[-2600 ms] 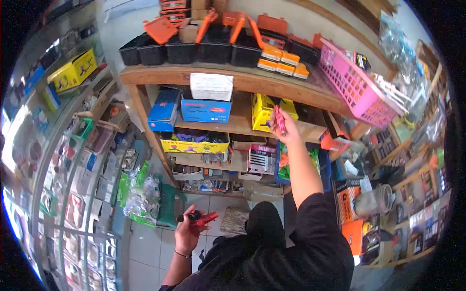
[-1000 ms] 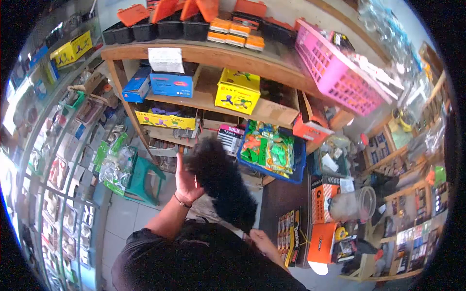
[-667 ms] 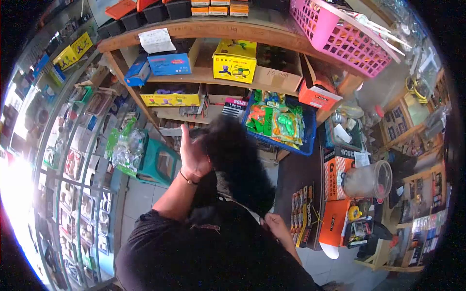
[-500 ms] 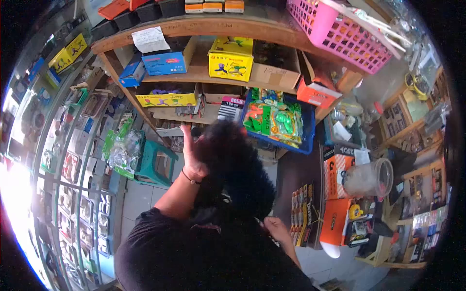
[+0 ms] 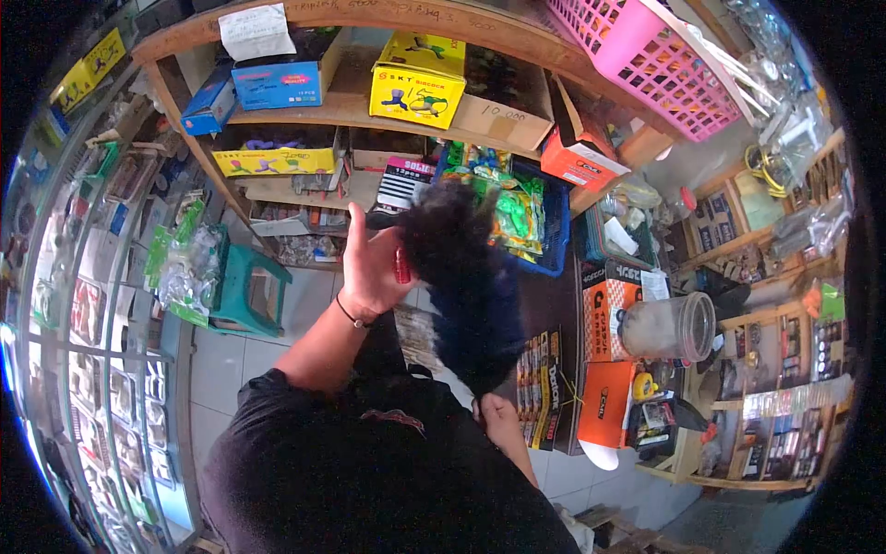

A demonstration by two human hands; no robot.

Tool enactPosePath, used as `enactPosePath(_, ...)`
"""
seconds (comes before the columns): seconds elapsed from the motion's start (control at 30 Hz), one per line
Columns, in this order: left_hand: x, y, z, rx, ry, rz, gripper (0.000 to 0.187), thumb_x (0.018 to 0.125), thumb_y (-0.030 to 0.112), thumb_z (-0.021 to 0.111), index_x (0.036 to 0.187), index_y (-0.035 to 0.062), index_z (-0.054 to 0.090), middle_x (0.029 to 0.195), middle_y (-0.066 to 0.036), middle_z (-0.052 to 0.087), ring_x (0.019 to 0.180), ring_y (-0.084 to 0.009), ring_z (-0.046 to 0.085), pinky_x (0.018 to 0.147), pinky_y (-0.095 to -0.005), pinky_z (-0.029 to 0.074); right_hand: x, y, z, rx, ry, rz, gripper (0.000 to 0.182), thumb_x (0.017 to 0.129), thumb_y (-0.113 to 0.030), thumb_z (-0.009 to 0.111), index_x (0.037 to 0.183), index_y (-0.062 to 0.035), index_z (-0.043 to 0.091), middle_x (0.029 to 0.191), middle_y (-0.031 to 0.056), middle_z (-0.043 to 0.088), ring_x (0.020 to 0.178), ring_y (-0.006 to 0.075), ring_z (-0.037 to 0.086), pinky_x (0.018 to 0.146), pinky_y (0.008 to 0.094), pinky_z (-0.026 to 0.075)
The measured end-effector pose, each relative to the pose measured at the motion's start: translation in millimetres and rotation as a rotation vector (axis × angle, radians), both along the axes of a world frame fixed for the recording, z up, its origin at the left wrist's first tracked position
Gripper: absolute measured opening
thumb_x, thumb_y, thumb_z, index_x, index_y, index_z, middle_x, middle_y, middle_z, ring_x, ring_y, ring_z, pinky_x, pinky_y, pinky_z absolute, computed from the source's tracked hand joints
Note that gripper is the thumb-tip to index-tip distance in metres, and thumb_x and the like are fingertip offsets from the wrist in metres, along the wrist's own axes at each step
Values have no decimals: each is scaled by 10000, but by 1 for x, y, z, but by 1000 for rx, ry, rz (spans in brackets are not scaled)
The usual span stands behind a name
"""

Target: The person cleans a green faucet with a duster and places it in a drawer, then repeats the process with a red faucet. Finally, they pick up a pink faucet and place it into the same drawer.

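My left hand (image 5: 374, 268) is raised in the middle, its thumb stretched upward and its palm against a black feather duster (image 5: 475, 314). The duster hides the fingers of that hand. A small red ribbed piece (image 5: 402, 265) shows between palm and feathers; what it belongs to I cannot make out. The feathers are smeared by motion at the top and run down to my right hand (image 5: 503, 422). That hand is closed low in front of my body, at the lower end of the duster, with a dark bit between its fingers.
Ahead, a wooden shelf (image 5: 360, 113) bears a yellow box (image 5: 417, 81), blue boxes and a blue basket (image 5: 552, 231) of packets. A pink basket (image 5: 646, 65) overhangs at upper right. A green stool (image 5: 254, 291) and glass cases stand left; a clear jar (image 5: 669, 328) stands right.
The view has shifted, so the shelf sits further left and higher. The feather duster has swung right, away from the left wrist, and the red piece by the palm now shows.
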State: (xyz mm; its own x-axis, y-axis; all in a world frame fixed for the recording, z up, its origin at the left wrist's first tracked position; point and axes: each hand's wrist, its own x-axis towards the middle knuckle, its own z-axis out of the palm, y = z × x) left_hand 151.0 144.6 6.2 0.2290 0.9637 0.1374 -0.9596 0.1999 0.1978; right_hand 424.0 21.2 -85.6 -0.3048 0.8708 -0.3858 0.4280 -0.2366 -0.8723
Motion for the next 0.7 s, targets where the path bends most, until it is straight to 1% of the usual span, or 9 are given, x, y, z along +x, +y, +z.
enactPosePath(0.07, 3, -1, 4, -71, -18, 32, 912, 716, 732, 253, 1244, -7, 334, 1230, -209, 403, 1144, -411, 353, 927, -510, 312, -4, 1, 4, 10, -52, 26, 383, 892, -291, 411, 623, -27, 476, 540, 13, 402, 534, 99, 381, 510, 260, 345)
enactPosePath(0.13, -2, 3, -3, 188, -10, 51, 902, 719, 728, 258, 1268, 15, 304, 1249, -218, 376, 1157, -412, 337, 942, -511, 290, -7, 2, 3, 131, -68, 82, 388, 899, -284, 391, 613, -33, 468, 535, 11, 409, 527, 102, 381, 502, 260, 337)
enactPosePath(0.2, -4, -2, 2, -58, 73, 124, 921, 717, 732, 255, 1228, -30, 328, 1251, -226, 369, 1171, -374, 341, 960, -475, 287, -10, -1, -11, 135, 16, 26, 384, 898, -279, 393, 612, -33, 467, 537, 10, 414, 527, 102, 385, 503, 259, 338)
enactPosePath(0.23, -8, -4, 3, 18, 43, 9, 951, 710, 740, 256, 1243, -47, 304, 1274, -227, 339, 1180, -326, 350, 971, -437, 287, -11, -2, -16, 139, 96, -29, 381, 896, -275, 395, 611, -33, 467, 538, 8, 419, 527, 102, 389, 504, 259, 340)
enactPosePath(0.27, -20, 21, -54, 577, -370, -316, 970, 690, 755, 273, 1243, -40, 308, 1266, -219, 350, 1171, -301, 367, 983, -412, 278, -12, -3, -14, 140, 99, -29, 381, 896, -275, 395, 611, -33, 467, 538, 8, 419, 527, 102, 389, 504, 259, 340)
enactPosePath(0.33, -9, -3, -3, -70, 129, 62, 970, 664, 773, 287, 1192, -38, 361, 1218, -208, 400, 1157, -308, 379, 963, -415, 309, -13, -2, -6, 108, 20, 21, 384, 899, -269, 388, 603, -34, 454, 544, 7, 423, 528, 100, 388, 503, 260, 339)
enactPosePath(0.43, -13, 1, -13, 172, -11, 40, 948, 716, 743, 205, 1175, -69, 376, 1205, -224, 419, 1125, -320, 403, 942, -379, 332, -12, -2, -5, 189, -74, 58, 433, 899, -317, 388, 584, -25, 446, 513, 8, 425, 499, 92, 398, 476, 260, 330)
enactPosePath(0.53, -12, -10, -1, -40, 171, 64, 946, 718, 741, 197, 1174, -69, 374, 1206, -231, 412, 1122, -340, 399, 957, -409, 314, -13, -8, -12, 54, 81, -84, 423, 897, -314, 392, 594, -28, 467, 521, 3, 433, 500, 87, 397, 473, 264, 328)
enactPosePath(0.7, -10, -7, -8, 85, 117, 76, 961, 695, 745, 287, 1228, -54, 314, 1233, -270, 360, 1153, -360, 370, 963, -461, 295, -9, -13, -7, 123, -60, 21, 366, 888, -282, 418, 650, -17, 503, 556, 37, 466, 549, 109, 440, 522, 269, 371)
